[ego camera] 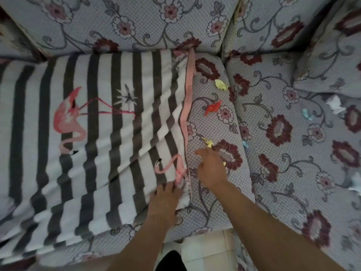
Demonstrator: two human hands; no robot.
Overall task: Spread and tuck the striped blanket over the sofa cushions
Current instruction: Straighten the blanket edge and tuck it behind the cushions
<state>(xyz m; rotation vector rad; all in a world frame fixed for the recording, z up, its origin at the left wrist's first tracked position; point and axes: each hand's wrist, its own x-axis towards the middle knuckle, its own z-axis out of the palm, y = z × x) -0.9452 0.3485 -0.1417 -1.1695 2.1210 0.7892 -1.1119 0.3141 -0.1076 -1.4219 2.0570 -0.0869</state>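
We are mid-spread: left hand (166, 200) pinches the blanket (109, 118) near its front corner, right hand (212, 169) loosely spread on the cushion (218, 194); next, pull rightward.

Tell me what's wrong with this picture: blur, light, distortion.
Head view: dim, flat light with no glare; wide-angle bending bows the striped blanket and sofa cushions toward the edges; soft motion blur on the left hand, right hand and paper scraps.

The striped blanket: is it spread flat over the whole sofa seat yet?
No. The striped blanket lies rumpled, with diagonal folds, and its pink edge stops partway, leaving the floral cushion beside it bare.
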